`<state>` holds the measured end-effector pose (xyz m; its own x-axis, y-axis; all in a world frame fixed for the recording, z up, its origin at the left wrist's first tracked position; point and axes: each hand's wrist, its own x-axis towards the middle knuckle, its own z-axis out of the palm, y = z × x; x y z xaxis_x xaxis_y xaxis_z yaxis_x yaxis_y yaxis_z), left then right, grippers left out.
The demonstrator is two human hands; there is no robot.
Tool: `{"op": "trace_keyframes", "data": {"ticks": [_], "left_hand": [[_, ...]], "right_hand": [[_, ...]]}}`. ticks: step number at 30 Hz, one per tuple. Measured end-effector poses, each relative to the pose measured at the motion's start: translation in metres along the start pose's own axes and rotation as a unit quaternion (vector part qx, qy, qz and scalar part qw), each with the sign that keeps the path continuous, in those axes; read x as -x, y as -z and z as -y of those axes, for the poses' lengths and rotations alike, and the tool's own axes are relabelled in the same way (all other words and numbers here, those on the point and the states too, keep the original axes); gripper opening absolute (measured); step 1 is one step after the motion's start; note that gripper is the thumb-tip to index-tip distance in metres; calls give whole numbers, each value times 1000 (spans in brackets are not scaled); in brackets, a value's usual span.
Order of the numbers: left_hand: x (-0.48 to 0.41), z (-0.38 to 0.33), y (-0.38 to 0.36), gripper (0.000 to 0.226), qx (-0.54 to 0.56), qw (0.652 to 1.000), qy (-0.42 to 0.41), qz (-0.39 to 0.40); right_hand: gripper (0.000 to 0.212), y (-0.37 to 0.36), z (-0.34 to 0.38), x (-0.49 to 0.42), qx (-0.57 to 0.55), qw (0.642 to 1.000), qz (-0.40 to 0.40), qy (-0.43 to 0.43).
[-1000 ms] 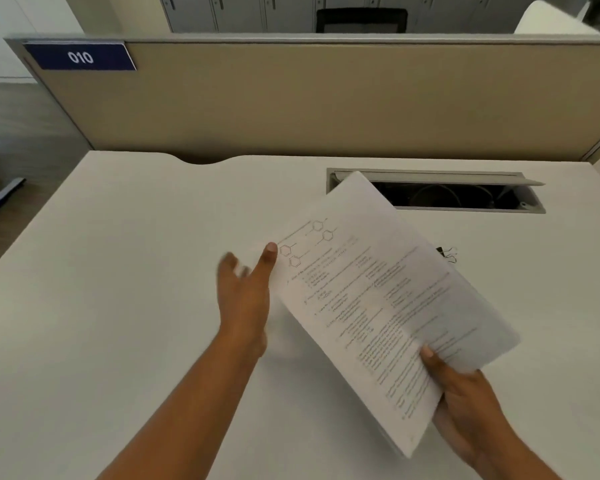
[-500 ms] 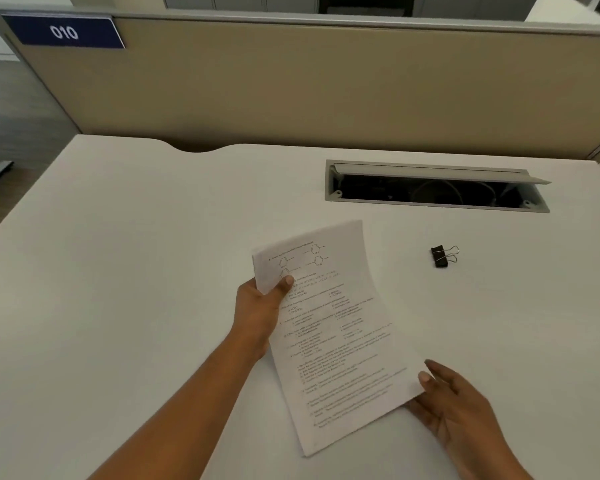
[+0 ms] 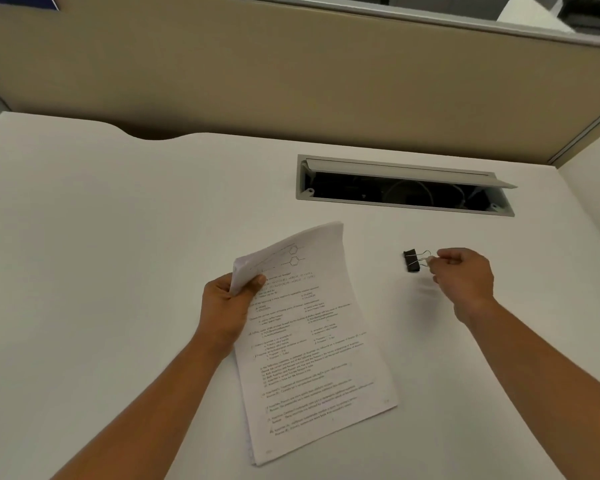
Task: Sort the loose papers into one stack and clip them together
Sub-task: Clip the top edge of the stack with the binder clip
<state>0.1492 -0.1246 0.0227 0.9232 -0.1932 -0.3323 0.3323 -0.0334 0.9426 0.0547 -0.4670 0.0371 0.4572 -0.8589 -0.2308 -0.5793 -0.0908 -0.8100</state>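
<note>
The stack of papers (image 3: 312, 344) is resting its lower edge on the desk (image 3: 84, 254), upper corner lifted. The sheets appear light and limp, likely to slide apart; gripping near an edge suits them. The left hand (image 3: 227, 306) is pinching that upper corner, thumb on top. The right hand (image 3: 463, 278) is pinching the binder clip (image 3: 412, 260) by its wire handles, well apart from the stack.
</note>
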Motion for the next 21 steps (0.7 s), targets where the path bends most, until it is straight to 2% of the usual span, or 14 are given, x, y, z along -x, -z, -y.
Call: {"op": "trace_keyframes", "data": {"ticks": [3, 5, 10, 16, 21], "left_hand": [[-6, 3, 0, 10, -6, 1000, 4, 6], [-9, 5, 0, 11, -5, 1000, 2, 9], [-13, 8, 2, 9, -2, 1000, -1, 13], [-13, 10, 1, 9, 0, 1000, -1, 14], [-14, 10, 2, 7, 6, 1000, 3, 16]], "right_hand": [[21, -6, 1, -21, 34, 998, 28, -39], [13, -12, 0, -25, 34, 996, 56, -54], [10, -12, 17, -22, -27, 996, 76, -23], [8, -18, 46, 29, -182, 953, 244, -11], [13, -32, 49, 71, -179, 921, 347, 0]]}}
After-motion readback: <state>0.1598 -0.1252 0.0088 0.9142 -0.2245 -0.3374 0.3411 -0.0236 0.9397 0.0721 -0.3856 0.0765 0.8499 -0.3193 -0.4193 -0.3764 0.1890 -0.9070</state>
